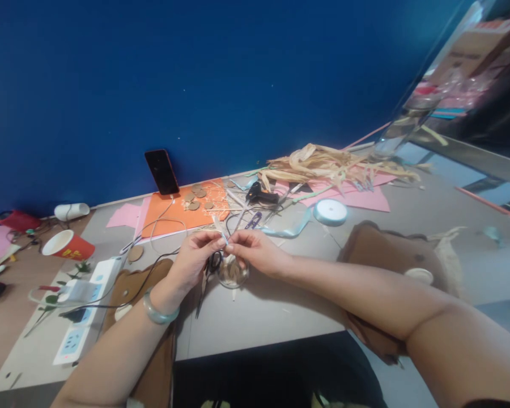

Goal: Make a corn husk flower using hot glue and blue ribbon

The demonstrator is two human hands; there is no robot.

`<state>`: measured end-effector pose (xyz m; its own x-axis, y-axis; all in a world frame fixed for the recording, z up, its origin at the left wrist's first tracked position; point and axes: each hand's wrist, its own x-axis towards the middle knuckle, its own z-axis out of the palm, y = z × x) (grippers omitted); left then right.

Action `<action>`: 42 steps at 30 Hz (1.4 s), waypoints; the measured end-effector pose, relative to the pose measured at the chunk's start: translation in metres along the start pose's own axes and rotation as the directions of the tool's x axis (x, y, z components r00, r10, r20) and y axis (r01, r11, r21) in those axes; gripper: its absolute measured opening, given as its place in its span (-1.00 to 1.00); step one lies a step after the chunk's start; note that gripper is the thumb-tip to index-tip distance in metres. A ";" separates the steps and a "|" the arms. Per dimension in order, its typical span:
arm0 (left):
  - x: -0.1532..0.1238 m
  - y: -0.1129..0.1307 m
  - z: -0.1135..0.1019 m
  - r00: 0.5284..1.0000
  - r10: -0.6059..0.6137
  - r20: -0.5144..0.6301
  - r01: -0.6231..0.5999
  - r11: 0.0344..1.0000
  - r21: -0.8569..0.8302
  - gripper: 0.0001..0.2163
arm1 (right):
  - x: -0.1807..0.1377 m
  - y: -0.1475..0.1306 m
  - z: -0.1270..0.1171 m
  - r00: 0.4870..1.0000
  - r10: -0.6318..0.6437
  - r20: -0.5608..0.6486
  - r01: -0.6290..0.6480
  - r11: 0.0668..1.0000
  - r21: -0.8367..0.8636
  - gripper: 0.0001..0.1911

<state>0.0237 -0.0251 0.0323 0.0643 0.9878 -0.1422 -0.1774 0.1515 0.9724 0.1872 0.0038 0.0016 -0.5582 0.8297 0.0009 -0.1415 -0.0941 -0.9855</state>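
My left hand (195, 259) and my right hand (257, 252) meet over the table, fingertips pinched together. Between them is a short piece of light blue ribbon (225, 238), with a pale strip like corn husk (217, 224) rising beside it. My fingers cover most of both, so I cannot tell how they are joined. Scissors (201, 294) with black handles lie just below my left hand. Under my fingers stands a clear round container (234, 275) with pale pieces in it. The loose ribbon (291, 228) curls from a ribbon spool (330, 212) to the right.
Dried corn husks (314, 164) lie across pink sheets at the back. A black glue gun (261, 195) sits before them. Left are an orange sheet (164, 214) with wooden discs, a leaning phone (161, 171), a red paper cup (70, 246) and a power strip (87, 311) with cables.
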 end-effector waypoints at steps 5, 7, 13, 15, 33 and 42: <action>0.000 0.000 0.001 0.999 0.013 -0.048 -0.012 0.999 0.030 -0.79 | 0.001 0.000 -0.001 0.999 0.009 -0.032 -0.009 1.000 -0.017 -0.71; 0.001 0.000 0.001 0.999 -0.003 -0.051 0.003 1.000 0.003 -0.78 | 0.002 0.000 -0.001 1.000 0.026 0.005 -0.026 0.999 0.036 -0.69; 0.003 -0.001 0.000 0.995 -0.004 -0.101 0.000 0.999 -0.042 -0.74 | 0.002 0.002 0.002 0.998 0.050 -0.026 -0.047 0.995 0.091 -0.65; 0.003 -0.001 0.000 0.996 -0.006 -0.094 0.003 1.000 -0.029 -0.76 | 0.001 0.002 0.001 0.997 0.040 -0.065 -0.036 0.997 0.069 -0.67; 0.000 0.000 0.001 0.999 0.038 -0.027 -0.035 0.991 0.126 -0.75 | -0.001 -0.003 0.003 0.999 0.007 -0.043 -0.007 1.000 0.016 -0.69; 0.000 0.000 -0.003 0.998 -0.008 0.063 0.004 0.998 0.068 -0.77 | -0.002 -0.005 0.001 0.999 0.013 0.038 -0.014 0.999 0.032 -0.64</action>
<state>0.0208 -0.0253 0.0313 0.1278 0.9821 -0.1383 -0.1100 0.1526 0.9822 0.1877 0.0019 0.0065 -0.5908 0.8068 -0.0050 -0.1602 -0.1234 -0.9793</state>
